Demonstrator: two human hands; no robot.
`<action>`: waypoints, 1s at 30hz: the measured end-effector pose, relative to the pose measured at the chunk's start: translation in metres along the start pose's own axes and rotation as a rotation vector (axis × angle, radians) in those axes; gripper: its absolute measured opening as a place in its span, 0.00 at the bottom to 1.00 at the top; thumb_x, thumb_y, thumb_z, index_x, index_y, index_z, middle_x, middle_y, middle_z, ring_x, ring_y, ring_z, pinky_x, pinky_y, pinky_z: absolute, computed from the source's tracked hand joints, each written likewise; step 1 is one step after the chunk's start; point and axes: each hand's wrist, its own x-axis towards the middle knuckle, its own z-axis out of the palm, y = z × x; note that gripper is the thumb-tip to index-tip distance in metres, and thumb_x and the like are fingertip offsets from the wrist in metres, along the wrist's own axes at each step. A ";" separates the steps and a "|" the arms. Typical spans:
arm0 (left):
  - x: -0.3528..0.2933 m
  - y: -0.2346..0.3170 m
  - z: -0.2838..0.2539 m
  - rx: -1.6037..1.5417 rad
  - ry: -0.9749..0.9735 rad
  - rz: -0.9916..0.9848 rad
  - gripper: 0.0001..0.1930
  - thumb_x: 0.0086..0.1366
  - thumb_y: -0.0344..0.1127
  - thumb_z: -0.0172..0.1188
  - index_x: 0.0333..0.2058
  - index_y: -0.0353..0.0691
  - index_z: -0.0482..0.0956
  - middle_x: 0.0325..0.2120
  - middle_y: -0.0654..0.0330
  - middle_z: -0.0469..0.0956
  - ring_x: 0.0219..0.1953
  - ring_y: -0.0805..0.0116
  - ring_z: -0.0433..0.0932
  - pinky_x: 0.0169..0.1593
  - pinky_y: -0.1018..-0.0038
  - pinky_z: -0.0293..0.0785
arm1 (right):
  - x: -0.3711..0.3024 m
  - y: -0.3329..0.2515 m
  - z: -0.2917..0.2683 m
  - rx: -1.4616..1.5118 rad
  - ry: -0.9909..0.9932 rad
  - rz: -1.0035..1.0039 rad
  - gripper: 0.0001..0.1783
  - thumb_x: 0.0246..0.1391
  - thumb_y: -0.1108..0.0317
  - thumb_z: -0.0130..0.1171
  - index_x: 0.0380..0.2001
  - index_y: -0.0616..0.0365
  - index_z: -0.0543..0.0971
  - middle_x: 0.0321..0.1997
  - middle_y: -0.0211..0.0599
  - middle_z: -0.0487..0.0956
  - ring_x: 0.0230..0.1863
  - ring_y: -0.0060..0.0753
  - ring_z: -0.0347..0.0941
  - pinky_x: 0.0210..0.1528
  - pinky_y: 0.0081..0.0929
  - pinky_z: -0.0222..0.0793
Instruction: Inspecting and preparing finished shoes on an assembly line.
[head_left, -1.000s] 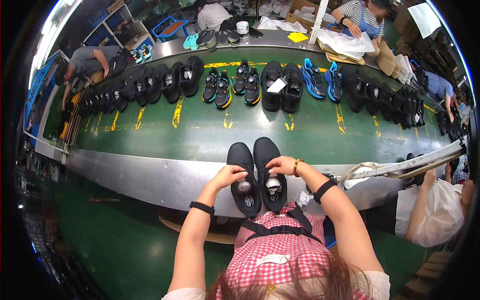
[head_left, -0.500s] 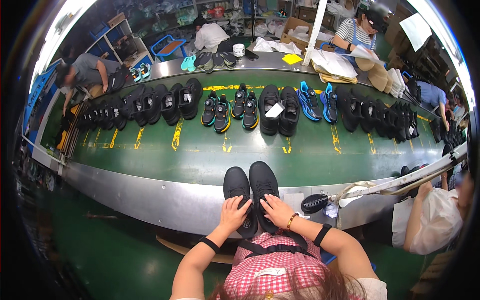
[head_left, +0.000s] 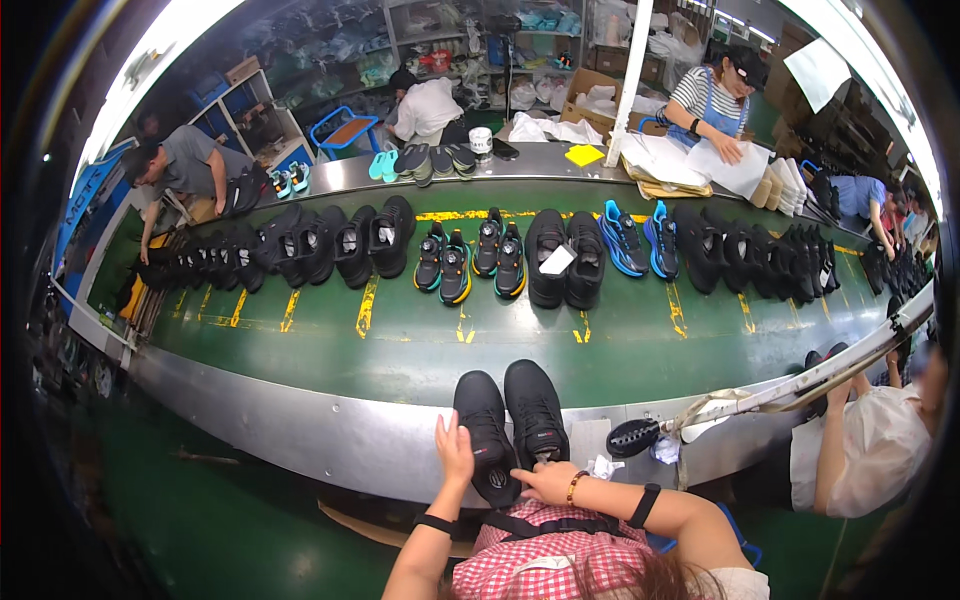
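A pair of black sneakers stands side by side at the near metal edge of the line, toes pointing away from me. My left hand lies along the outer side of the left sneaker, its fingers stretched up and apart. My right hand is at the heel end of the pair. Its index finger reaches toward the opening of the left sneaker, while other fingers are by the opening of the right sneaker. Whitish paper shows inside the right sneaker. Neither hand grips a shoe.
Across the green conveyor runs a row of black and coloured shoes, including blue sneakers. A black sole-shaped piece and crumpled paper lie right of my hands, beside a white bar. Co-workers stand around the line.
My left hand has slid off the left sneaker's top to its outer side. My right hand has moved back to the heels, index finger extended. The whole scene sits lower in view.
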 end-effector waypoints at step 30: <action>-0.027 -0.152 -0.019 -0.638 -0.155 -1.125 0.26 0.61 0.54 0.37 0.29 0.33 0.70 0.20 0.53 0.75 0.15 0.66 0.73 0.15 0.78 0.68 | 0.081 -0.011 0.049 0.101 -0.363 0.101 0.32 0.39 0.58 0.58 0.51 0.44 0.62 0.42 0.49 0.73 0.43 0.49 0.70 0.42 0.41 0.66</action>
